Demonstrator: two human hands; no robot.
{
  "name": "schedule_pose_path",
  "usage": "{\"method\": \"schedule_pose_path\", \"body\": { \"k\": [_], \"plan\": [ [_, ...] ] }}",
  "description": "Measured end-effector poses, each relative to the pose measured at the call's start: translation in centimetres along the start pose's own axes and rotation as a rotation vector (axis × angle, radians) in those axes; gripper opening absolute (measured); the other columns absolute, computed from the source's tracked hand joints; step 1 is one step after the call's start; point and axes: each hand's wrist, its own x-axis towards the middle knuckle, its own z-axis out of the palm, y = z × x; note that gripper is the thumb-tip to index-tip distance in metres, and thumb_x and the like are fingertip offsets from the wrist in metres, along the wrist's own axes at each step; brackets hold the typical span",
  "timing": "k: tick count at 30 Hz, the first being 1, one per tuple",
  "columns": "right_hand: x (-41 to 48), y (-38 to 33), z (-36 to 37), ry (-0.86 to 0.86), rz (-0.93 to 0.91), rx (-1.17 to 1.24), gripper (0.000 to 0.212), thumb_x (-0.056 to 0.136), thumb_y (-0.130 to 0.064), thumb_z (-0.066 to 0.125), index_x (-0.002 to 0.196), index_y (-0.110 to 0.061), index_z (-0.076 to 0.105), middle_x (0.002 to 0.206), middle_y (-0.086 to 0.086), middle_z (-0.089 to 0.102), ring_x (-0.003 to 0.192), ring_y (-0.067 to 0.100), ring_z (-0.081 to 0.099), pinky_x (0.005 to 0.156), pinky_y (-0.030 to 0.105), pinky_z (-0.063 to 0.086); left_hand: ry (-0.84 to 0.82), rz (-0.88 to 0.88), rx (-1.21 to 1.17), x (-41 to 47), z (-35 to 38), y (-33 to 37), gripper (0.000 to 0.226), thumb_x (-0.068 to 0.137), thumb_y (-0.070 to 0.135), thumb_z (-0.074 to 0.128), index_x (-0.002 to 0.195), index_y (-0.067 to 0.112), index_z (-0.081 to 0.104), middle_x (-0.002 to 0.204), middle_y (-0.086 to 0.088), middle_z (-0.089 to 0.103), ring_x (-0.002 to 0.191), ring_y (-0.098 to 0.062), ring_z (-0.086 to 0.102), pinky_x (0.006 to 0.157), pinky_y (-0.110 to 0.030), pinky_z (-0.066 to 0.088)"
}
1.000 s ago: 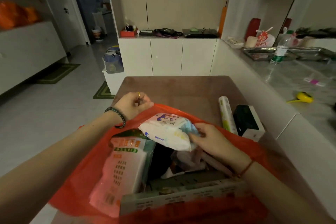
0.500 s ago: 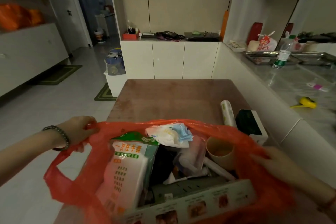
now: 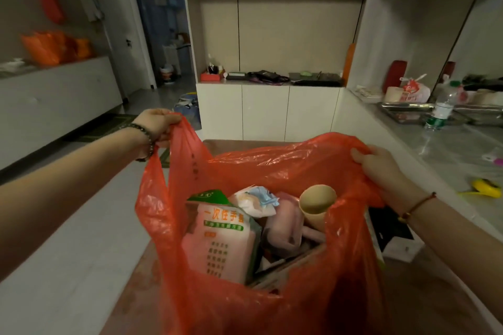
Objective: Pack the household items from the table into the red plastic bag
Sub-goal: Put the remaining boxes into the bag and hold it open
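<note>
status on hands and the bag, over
Left hand grips a handle of the red plastic bag, right hand its right rim. Bag held open, several items inside. Black box beside it, not yet packed.

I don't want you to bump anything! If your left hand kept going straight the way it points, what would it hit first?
Probably the white cabinet ahead. The left hand grips the red bag by its handle and points that way, but depth is unclear.

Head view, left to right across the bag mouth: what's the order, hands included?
left hand gripping the red bag → glove packet → wipes pack → paper cup → right hand gripping the bag → yellow object
</note>
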Motion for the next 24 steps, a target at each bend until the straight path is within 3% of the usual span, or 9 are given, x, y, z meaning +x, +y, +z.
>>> {"method": "schedule_pose_path", "body": {
  "k": [4, 9, 14, 18, 19, 21, 23, 24],
  "plan": [
    [3.1, -1.6, 1.5, 0.012, 0.013, 0.033, 0.027, 0.094, -0.007, 0.047, 0.118, 0.002, 0.054, 0.076, 0.007, 0.057, 0.06, 0.014, 0.054, 0.058, 0.028, 0.049, 0.095, -0.006, -0.056, 1.9, 0.3, 1.1, 0.039, 0.093, 0.006, 0.045, 0.056, 0.014, 0.035, 0.018, 0.007, 0.028, 0.016, -0.001, 0.021, 0.027, -0.003, 0.018],
    [6.6, -1.6, 2.3, 0.019, 0.062, 0.077, 0.029, 0.094, -0.012, 0.05, 0.12, -0.001, 0.052, 0.079, 0.006, 0.057, 0.068, 0.019, 0.055, 0.047, 0.024, 0.047, 0.179, -0.036, -0.201, 3.5, 0.3, 2.1, 0.038, 0.092, 0.006, 0.048, 0.057, 0.014, 0.035, 0.018, 0.008, 0.031, 0.016, -0.001, 0.025, 0.024, -0.007, 0.018],
    [7.7, 1.3, 1.1, -0.119, 0.1, -0.07, 0.004, 0.091, -0.008, 0.054, 0.089, -0.007, 0.057, 0.08, 0.011, 0.059, 0.068, 0.022, 0.057, 0.068, 0.037, 0.05, 0.062, -0.141, -0.267, 3.1, 1.7, 0.6, 0.037, 0.094, 0.013, 0.044, 0.059, 0.015, 0.034, 0.021, 0.007, 0.034, 0.016, -0.003, 0.025, 0.021, -0.011, 0.018],
    [7.9, 2.6, -1.8, -0.268, 0.101, 0.009, 0.017, 0.09, -0.024, 0.057, 0.097, -0.009, 0.062, 0.087, 0.013, 0.069, 0.079, 0.028, 0.068, 0.073, 0.042, 0.058, -0.027, -0.188, -0.281, 2.4, 1.8, -0.8, 0.042, 0.096, 0.022, 0.041, 0.056, 0.015, 0.028, 0.021, 0.004, 0.03, 0.015, -0.004, 0.023, 0.02, -0.011, 0.016],
    [8.1, 2.9, -2.7, -0.24, 0.095, 0.059, 0.021, 0.09, -0.03, 0.056, 0.095, -0.011, 0.063, 0.083, 0.01, 0.071, 0.074, 0.024, 0.07, 0.066, 0.037, 0.059, -0.043, -0.195, -0.275, 2.3, 1.7, -1.1, 0.043, 0.096, 0.023, 0.04, 0.055, 0.016, 0.027, 0.02, 0.003, 0.029, 0.015, -0.004, 0.023, 0.019, -0.01, 0.016],
    [8.5, 4.9, -4.4, -0.027, 0.098, 0.086, 0.019, 0.093, -0.027, 0.052, 0.097, -0.01, 0.061, 0.076, 0.008, 0.067, 0.06, 0.018, 0.068, 0.059, 0.031, 0.054, -0.064, -0.194, -0.279, 2.0, 1.7, -1.8, 0.043, 0.096, 0.024, 0.038, 0.056, 0.017, 0.027, 0.021, 0.004, 0.028, 0.014, -0.004, 0.021, 0.019, -0.009, 0.014],
    [8.4, 8.8, -5.9, 0.095, 0.086, -0.213, 0.022, 0.091, -0.015, 0.053, 0.1, 0.004, 0.06, 0.073, 0.01, 0.059, 0.061, 0.023, 0.06, 0.065, 0.033, 0.046, -0.085, -0.197, -0.287, 1.7, 1.8, -2.4, 0.042, 0.097, 0.024, 0.037, 0.056, 0.017, 0.026, 0.021, 0.004, 0.027, 0.014, -0.004, 0.021, 0.019, -0.008, 0.013],
    [7.9, 11.3, -6.0, 0.044, 0.105, -0.43, 0.022, 0.089, -0.012, 0.055, 0.1, 0.007, 0.059, 0.077, 0.012, 0.057, 0.07, 0.022, 0.057, 0.068, 0.033, 0.043, -0.095, -0.205, -0.288, 1.5, 1.8, -2.6, 0.042, 0.097, 0.024, 0.036, 0.056, 0.017, 0.025, 0.02, 0.002, 0.027, 0.014, -0.004, 0.021, 0.019, -0.008, 0.013]
  ]
}}
